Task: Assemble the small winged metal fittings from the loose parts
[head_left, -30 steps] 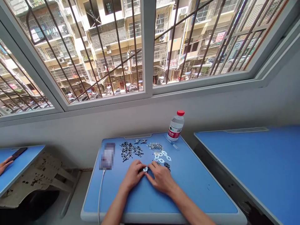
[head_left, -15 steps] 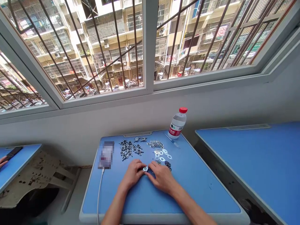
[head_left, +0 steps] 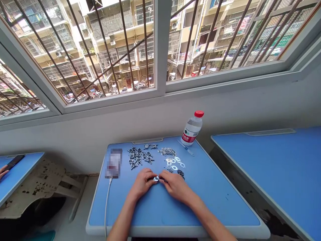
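My left hand (head_left: pixel 142 183) and my right hand (head_left: pixel 175 185) meet at the middle of a blue desk (head_left: pixel 200 201), fingertips pinched together on a small silver metal part (head_left: pixel 156 178). Beyond them lie a cluster of dark assembled metal pieces (head_left: pixel 138 157), a heap of thin silver pieces (head_left: pixel 167 151), a few flat silver plates (head_left: pixel 177 162) and some small black rings (head_left: pixel 180 173). A phone (head_left: pixel 113 163) lies to the left with a white cable (head_left: pixel 107 204) running off the front edge.
A water bottle with a red cap (head_left: pixel 192 128) stands at the desk's back right, a thin tool (head_left: pixel 185 147) beside it. Another blue desk (head_left: pixel 276 167) is to the right. At far left, another person's hand (head_left: pixel 3 171) rests by a dark phone (head_left: pixel 14 162).
Both hands stay pinched on the small part; the view has tilted and drifted slightly, so everything sits a little higher in frame.
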`<state>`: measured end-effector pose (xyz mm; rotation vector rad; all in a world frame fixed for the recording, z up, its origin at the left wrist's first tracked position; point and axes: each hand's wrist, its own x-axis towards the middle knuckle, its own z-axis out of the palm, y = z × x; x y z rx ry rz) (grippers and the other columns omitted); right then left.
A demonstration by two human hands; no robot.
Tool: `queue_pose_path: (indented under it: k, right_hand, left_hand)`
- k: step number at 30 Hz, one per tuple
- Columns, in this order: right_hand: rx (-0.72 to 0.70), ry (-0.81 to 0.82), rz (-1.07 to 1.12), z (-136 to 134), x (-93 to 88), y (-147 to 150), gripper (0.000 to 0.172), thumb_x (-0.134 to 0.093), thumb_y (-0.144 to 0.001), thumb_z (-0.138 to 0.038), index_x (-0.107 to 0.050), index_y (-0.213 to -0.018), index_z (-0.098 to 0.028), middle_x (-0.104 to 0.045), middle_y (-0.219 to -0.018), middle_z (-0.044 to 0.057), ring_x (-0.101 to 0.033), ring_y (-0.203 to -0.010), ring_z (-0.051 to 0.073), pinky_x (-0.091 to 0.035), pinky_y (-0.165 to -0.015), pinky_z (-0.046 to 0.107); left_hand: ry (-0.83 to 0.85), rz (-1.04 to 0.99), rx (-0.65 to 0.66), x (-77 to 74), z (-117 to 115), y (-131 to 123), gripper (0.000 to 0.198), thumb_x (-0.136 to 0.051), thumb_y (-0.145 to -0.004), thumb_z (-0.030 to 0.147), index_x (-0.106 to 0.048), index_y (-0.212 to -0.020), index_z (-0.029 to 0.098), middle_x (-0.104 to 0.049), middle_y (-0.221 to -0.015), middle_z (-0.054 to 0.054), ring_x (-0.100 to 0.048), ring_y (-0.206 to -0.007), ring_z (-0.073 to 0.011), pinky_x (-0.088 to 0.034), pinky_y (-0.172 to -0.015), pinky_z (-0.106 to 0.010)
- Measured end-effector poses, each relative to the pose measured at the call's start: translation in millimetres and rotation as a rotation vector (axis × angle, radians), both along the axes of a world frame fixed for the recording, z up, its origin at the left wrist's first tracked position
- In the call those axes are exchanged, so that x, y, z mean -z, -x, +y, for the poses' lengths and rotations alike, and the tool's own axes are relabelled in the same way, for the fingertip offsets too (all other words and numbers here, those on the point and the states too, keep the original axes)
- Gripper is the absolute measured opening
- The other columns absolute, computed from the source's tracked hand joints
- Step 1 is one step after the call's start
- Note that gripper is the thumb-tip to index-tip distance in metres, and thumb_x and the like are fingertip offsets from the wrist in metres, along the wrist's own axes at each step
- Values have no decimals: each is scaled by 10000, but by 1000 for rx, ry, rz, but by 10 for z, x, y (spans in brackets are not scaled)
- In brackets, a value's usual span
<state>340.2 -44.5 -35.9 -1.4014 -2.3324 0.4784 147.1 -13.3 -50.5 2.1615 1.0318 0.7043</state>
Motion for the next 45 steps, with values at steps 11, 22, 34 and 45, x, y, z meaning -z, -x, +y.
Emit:
queue_pose_path:
  k: [11,22,34,45]
  right_hand:
    - [-7,-36,30,94,117,-17,212,-480,-903,-90,-632,-801,-197,-665,-763,10,-627,-687,162,-363,-597,248]
    - [74,-159,38,42,176,-66,127,-498,-908,-175,-579,-1005,-189,-671,-894,49,-631,-709,185,-384,-591,276]
    - [9,-205,45,9,164,-84,107,-491,-908,-165,-580,-962,-188,-665,-844,43,-620,-685,171,-361,-574,260]
    - [47,-281,43,13,270,-22,210,-469,-967,-299,-546,-811,-179,-635,-725,33,-571,-597,158,-308,-548,268]
  left_hand:
    - [-51,48,40,9,-8,6,162,-600,-911,272,-725,-987,203,-642,-817,-43,-561,-834,-187,-447,-756,-289]
    - [-66,84,-8,-39,-54,-26,226,-552,-895,166,-641,-1100,201,-601,-891,-44,-536,-866,-192,-453,-773,-305]
    - [-97,165,-34,-108,-95,-9,229,-568,-884,178,-646,-1099,198,-611,-916,-51,-545,-883,-202,-453,-804,-334]
    - [-205,210,-23,0,-106,-46,209,-497,-961,243,-663,-1071,181,-611,-861,-63,-550,-817,-195,-466,-734,-307]
